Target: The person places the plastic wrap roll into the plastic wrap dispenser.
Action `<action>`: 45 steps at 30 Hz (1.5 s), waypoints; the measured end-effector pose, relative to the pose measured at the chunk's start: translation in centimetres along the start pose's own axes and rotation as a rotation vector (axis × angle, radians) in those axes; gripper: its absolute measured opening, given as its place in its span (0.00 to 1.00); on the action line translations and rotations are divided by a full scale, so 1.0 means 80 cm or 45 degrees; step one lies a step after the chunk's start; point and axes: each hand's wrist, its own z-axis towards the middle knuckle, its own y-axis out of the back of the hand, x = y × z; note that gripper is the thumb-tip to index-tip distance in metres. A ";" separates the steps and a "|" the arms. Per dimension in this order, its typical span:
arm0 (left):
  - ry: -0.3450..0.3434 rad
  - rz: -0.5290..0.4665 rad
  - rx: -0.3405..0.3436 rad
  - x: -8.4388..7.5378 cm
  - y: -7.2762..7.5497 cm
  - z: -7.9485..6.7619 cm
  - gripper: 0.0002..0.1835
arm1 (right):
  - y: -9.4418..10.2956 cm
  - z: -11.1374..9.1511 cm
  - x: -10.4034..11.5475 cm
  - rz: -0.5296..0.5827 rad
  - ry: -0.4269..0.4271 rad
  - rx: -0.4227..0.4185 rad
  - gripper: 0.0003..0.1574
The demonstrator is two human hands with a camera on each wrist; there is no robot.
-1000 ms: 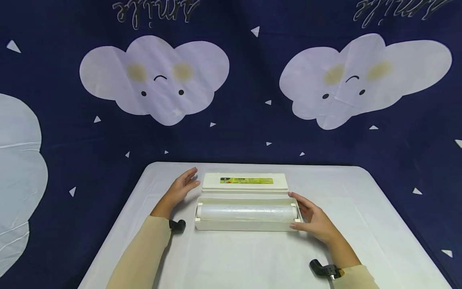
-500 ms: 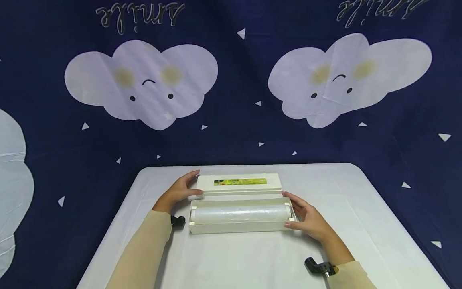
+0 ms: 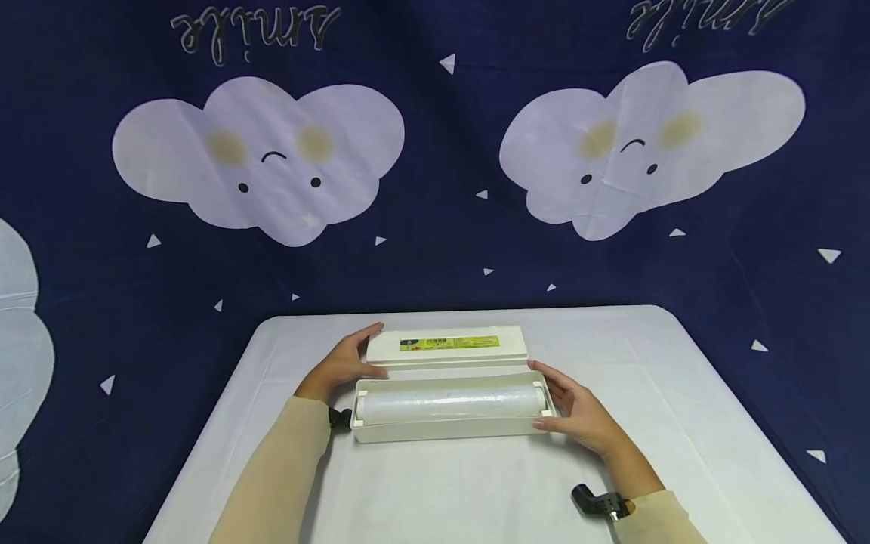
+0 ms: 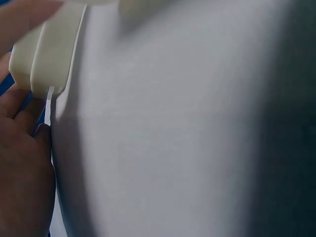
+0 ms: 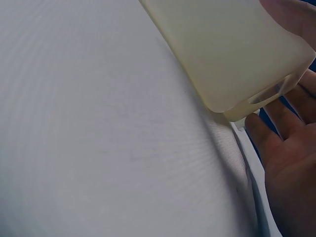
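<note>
An uncovered cling film box (image 3: 442, 431) lies on the table with a roll of clear film (image 3: 451, 403) inside. Just behind it, the white lid (image 3: 510, 352) with a yellow-green label sits top side up. My left hand (image 3: 343, 363) grips the lid's left end, thumb in front and fingers behind; the left wrist view shows fingers (image 4: 15, 101) against that end. At the box's right end, my right hand (image 3: 581, 412) holds on with the thumb at the front wall and fingers around the end. In the right wrist view, the box (image 5: 237, 54) hides part of those fingers.
A white cloth covers the table (image 3: 435, 491). Behind its far edge hangs a dark blue curtain (image 3: 448, 166) printed with clouds and small triangles. Black wrist devices show at the left wrist (image 3: 340, 418) and the right wrist (image 3: 601, 502).
My left hand has moved from beside the lid onto its left end and now grips it. The right hand stays at the box's right end. The head view has shifted slightly.
</note>
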 end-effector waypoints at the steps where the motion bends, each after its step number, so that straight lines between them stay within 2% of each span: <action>1: -0.008 0.009 0.000 0.001 0.000 0.001 0.64 | 0.000 0.000 0.000 -0.004 -0.001 -0.001 0.65; 13: 0.004 0.030 -0.026 -0.001 0.001 -0.001 0.56 | -0.001 0.000 0.001 0.002 -0.007 0.000 0.64; 23: -0.029 -0.133 -0.032 -0.007 0.001 -0.003 0.52 | 0.000 0.000 0.001 -0.003 -0.001 0.002 0.65; 28: -0.007 -0.191 -0.031 -0.017 0.000 -0.009 0.51 | -0.002 0.000 0.004 -0.002 -0.004 0.002 0.65; 35: 0.027 -0.235 -0.051 -0.013 0.001 -0.008 0.51 | -0.003 0.001 0.006 -0.018 -0.006 0.000 0.65; 45: -0.055 -0.364 -0.056 -0.018 0.003 -0.009 0.47 | -0.001 0.000 -0.001 -0.004 0.023 0.008 0.65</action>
